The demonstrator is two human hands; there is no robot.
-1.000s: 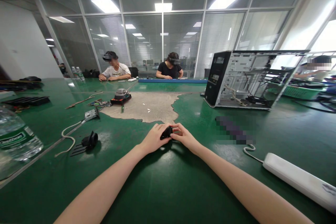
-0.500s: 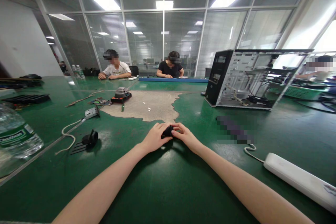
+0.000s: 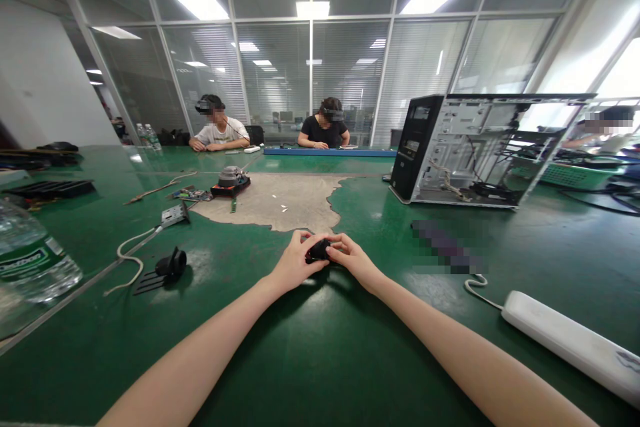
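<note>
A small black part (image 3: 318, 250), whose exact kind I cannot make out, is held between both hands just above the green table. My left hand (image 3: 295, 260) is closed around its left side, thumb below and fingers over the top. From the right, my right hand (image 3: 351, 256) pinches it with thumb and fingertips. Part of it is hidden behind the fingers. To the left on the table lies a black clip-like piece (image 3: 171, 265) with a round body and flat prongs.
An open computer case (image 3: 475, 153) stands at the right. A white power strip (image 3: 565, 340) lies at the right front, a water bottle (image 3: 35, 253) at the left. A heatsink with fan (image 3: 231, 180) and a circuit board (image 3: 192, 194) sit farther back. Two people sit across the table.
The black part has turned slightly between my fingers, and my left fingers have shifted a little on it. Everything on the table stays where it was.
</note>
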